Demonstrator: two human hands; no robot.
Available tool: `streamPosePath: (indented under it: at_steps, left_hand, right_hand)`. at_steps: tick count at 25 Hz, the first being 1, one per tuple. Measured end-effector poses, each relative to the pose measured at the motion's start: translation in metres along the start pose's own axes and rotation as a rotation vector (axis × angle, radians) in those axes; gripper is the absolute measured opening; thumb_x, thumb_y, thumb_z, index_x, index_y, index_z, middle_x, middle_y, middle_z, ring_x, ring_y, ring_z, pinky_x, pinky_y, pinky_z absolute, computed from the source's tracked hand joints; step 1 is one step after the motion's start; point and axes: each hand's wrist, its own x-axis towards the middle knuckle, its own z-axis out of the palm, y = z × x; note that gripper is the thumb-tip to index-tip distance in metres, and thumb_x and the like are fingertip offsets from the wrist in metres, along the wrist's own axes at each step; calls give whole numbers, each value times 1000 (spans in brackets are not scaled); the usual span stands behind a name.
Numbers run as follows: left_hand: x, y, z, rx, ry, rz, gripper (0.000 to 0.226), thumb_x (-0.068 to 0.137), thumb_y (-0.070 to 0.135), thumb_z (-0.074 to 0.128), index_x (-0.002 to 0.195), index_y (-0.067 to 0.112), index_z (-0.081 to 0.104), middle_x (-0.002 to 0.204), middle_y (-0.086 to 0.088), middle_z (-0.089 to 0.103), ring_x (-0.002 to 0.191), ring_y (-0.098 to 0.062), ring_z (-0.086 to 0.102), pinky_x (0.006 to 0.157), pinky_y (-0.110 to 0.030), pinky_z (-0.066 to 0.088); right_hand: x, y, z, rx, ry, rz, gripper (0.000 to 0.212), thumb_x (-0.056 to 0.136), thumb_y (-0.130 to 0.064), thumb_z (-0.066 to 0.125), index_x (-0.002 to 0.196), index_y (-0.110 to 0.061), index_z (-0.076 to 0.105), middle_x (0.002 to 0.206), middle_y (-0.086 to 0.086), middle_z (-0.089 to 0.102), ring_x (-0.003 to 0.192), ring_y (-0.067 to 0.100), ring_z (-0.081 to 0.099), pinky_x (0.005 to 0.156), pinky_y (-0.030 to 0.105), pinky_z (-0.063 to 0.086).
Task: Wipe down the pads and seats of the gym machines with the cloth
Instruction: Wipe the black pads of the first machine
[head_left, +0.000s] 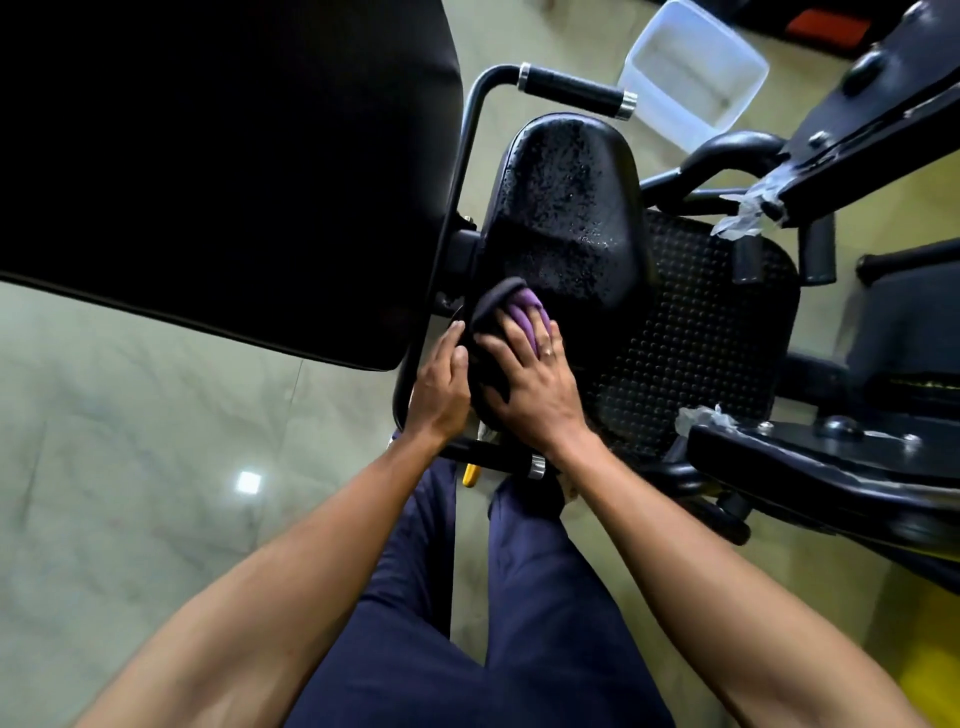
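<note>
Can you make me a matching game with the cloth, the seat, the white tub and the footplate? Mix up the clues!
Things:
1. cloth
2. seat
3. tub
4. footplate

Clues:
A. wet with droplets
B. standing on the floor, beyond the seat
C. purple, pressed under the right hand
D. covered in little round bumps

Pairs: 1-C, 2-A, 3-B, 4-D

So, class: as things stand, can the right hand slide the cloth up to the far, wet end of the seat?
Probably yes. The right hand presses the cloth on the near end of the seat, and nothing lies on its droplet-covered surface ahead.
</note>
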Motion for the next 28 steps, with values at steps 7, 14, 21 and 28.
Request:
streamPosePath:
  at_steps: [7, 14, 21, 28]
  left_hand:
    - [-2, 0, 7, -4, -12, -8, 57, 102, 34, 28, 154, 12, 37, 160, -3, 36, 148, -12, 31, 121, -25, 20]
    - [4, 0, 10, -7, 50, -28, 47, 106, 26, 33, 151, 16, 42, 152, -6, 48, 140, -21, 44, 116, -31, 31]
    - [24, 6, 52, 32, 237, -122, 50, 106, 27, 35, 155, 25, 33, 158, -4, 39, 142, -23, 38, 116, -37, 27]
    - [36, 13, 74, 39, 541, -144, 46, 102, 30, 36, 143, 16, 54, 139, -9, 60, 125, -29, 57, 99, -34, 42]
  right_hand:
    - [31, 19, -12, -120, 14, 168, 57, 89, -48, 55, 143, -29, 51, 164, 4, 32, 155, 38, 10, 124, 59, 3]
    - [-11, -8, 0, -57, 2, -16, 46, 90, -38, 62, 133, -21, 63, 159, 7, 41, 153, 35, 23, 121, 58, 22]
    - [-2, 42, -19, -15, 142, 422, 58, 86, -33, 61, 142, -27, 51, 161, 7, 35, 154, 37, 18, 125, 53, 11]
    - [-35, 24, -10, 63, 116, 162, 50, 89, -29, 68, 138, -21, 61, 159, 11, 39, 153, 38, 21, 120, 60, 23]
